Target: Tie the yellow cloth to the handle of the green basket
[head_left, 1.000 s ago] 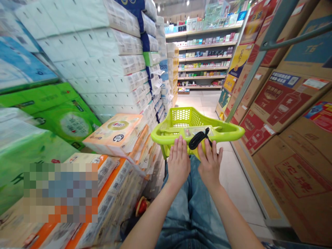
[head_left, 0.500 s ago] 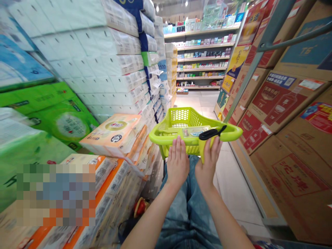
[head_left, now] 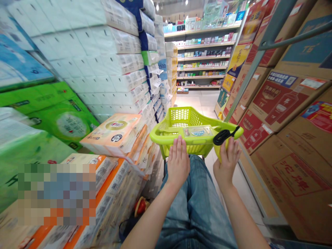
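Observation:
A lime-green plastic shopping cart basket (head_left: 178,117) with a honeycomb mesh stands in front of my legs. My left hand (head_left: 178,162) rests flat, fingers stretched, on the near rim of the cart. My right hand (head_left: 227,165) is at the cart's right corner, its fingers closed over a yellow object (head_left: 217,150) with a coiled black cord (head_left: 221,137) on top. Most of the yellow object is behind my fingers, so its kind is unclear. A clear panel with a printed label (head_left: 198,131) sits on the cart's handle between my hands.
Stacked white tissue packs (head_left: 90,62) and an orange-topped tissue pack (head_left: 114,129) line the left side. Cardboard cartons (head_left: 290,159) rise on a metal rack at the right. Ahead, the tiled aisle (head_left: 201,98) leads to shelves of small products (head_left: 202,55).
My right hand has slid to the right along the cart's rim, and the yellow object and black cord have moved with it. My left hand stays in place.

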`<state>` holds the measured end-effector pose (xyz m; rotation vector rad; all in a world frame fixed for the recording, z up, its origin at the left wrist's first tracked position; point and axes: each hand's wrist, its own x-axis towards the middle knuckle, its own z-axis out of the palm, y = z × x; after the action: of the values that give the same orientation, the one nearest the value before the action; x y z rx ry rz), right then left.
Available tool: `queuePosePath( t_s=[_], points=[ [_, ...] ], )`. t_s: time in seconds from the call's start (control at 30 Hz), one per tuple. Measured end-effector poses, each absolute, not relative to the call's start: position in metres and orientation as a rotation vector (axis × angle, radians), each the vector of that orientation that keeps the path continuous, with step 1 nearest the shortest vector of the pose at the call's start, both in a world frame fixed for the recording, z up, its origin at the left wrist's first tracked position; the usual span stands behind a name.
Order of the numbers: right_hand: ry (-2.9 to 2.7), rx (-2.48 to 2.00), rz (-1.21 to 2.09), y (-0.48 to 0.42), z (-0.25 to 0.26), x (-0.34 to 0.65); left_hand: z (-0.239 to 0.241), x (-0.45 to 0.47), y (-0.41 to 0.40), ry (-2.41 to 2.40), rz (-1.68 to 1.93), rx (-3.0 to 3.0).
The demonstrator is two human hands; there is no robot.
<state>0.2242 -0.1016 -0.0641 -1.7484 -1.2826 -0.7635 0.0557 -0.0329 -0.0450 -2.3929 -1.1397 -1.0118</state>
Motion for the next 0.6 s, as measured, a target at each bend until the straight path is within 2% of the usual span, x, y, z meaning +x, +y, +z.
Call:
queuePosePath(
  t_s=[0.23,0.4,0.6],
  points=[
    [-1.157,-1.64,-0.478,-0.089,-0.047,0.17,-0.046,0.056,-0.033,-1.14,-1.037,-2.391],
    [-1.471,-1.612,-0.568,-0.078,-0.046,0.128,-0.046,0.051,-0.03,-1.121,-1.0,-2.38],
    [-1.559,-1.649,-0.78,-0.086,-0.054,0.159,-0.044,0.05,-0.033,-1.107,-1.018,-2.409]
  ],
)
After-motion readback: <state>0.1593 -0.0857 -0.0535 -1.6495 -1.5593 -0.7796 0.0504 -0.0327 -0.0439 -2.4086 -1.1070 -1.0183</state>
